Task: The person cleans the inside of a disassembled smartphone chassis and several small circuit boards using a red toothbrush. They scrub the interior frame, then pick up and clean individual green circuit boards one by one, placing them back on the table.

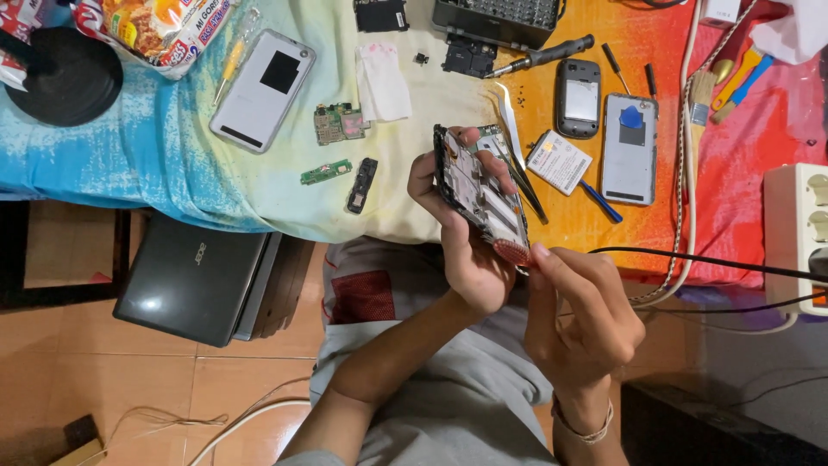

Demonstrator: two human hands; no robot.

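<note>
My left hand (457, 246) grips an opened phone frame (479, 190), tilted on edge above the table's near edge, its inner side facing right. My right hand (578, 306) pinches a small round reddish part (512, 252) against the frame's lower end, with a thin black cable (690, 259) running off to the right from near the fingers. Tweezers (517, 155) lie on the cloth just behind the frame.
On the colourful cloth lie a silver phone back (263, 91), green circuit boards (338, 123), a small dark phone (578, 97), a grey phone (630, 148), a battery (559, 161), a screwdriver (543, 57) and a bit case (496, 19). A power strip (798, 237) sits right; a laptop (194, 276) below left.
</note>
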